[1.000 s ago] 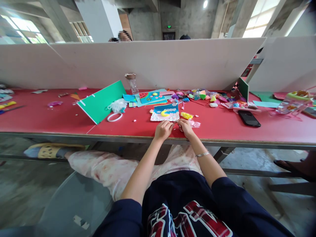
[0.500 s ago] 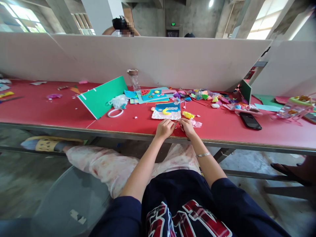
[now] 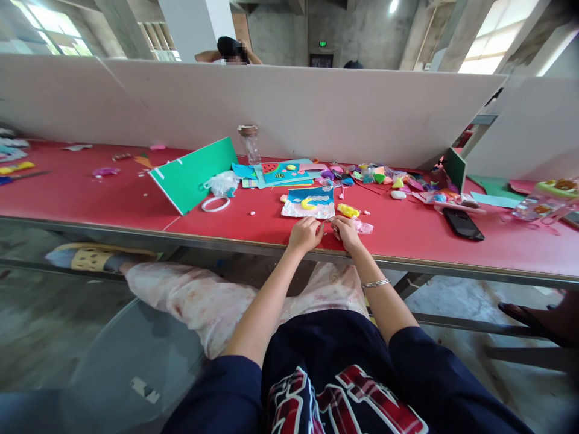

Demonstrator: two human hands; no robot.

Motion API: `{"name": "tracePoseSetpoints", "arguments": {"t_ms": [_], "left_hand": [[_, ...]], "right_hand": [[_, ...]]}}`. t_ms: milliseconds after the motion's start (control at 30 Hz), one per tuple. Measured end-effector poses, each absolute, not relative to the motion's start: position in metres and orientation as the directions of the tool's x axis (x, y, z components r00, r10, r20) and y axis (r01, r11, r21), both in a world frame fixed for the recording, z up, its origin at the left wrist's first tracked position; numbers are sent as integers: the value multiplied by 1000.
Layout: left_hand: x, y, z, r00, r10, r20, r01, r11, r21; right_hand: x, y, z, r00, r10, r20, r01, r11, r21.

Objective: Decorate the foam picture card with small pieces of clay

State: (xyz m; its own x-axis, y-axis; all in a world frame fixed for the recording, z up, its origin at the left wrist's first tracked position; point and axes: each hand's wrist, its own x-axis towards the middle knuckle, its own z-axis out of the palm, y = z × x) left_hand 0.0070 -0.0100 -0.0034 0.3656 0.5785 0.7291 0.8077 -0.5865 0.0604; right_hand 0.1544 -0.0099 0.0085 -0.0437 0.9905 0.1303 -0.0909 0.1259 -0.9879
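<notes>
My left hand [image 3: 306,235] and my right hand [image 3: 345,232] rest close together at the table's front edge. The fingers of both are bent and pinched together, fingertips nearly meeting. Whatever is between them is too small and too covered to name. Just beyond lies a blue card [image 3: 296,196] with a yellow crescent moon [image 3: 307,204], pale cloud shapes and a bumpy whitish lower strip. A yellow packet [image 3: 348,210] sits past my right hand. Pink crumpled plastic [image 3: 363,226] lies right beside that hand.
A green board [image 3: 194,175] leans at left, near a white ring [image 3: 216,204] and a plastic bag [image 3: 222,182]. Behind are a bottle [image 3: 250,144], decorated cards [image 3: 284,173] and colourful clay packets [image 3: 377,176]. A black phone [image 3: 463,223] lies right. A person sits beyond the partition [image 3: 294,108].
The whole view has shifted slightly to the right. Both hands keep nearly the same pinched pose in front of the card. The person beyond the partition has tilted their head and moved their arms.
</notes>
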Motion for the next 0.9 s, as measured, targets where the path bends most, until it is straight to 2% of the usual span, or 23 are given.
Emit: {"name": "tracePoseSetpoints", "arguments": {"t_ms": [900], "left_hand": [[2,-7,-4,382,602,701,794,-602,85]], "right_hand": [[151,-13,12,-40,993,113,-41,111,-993]]}}
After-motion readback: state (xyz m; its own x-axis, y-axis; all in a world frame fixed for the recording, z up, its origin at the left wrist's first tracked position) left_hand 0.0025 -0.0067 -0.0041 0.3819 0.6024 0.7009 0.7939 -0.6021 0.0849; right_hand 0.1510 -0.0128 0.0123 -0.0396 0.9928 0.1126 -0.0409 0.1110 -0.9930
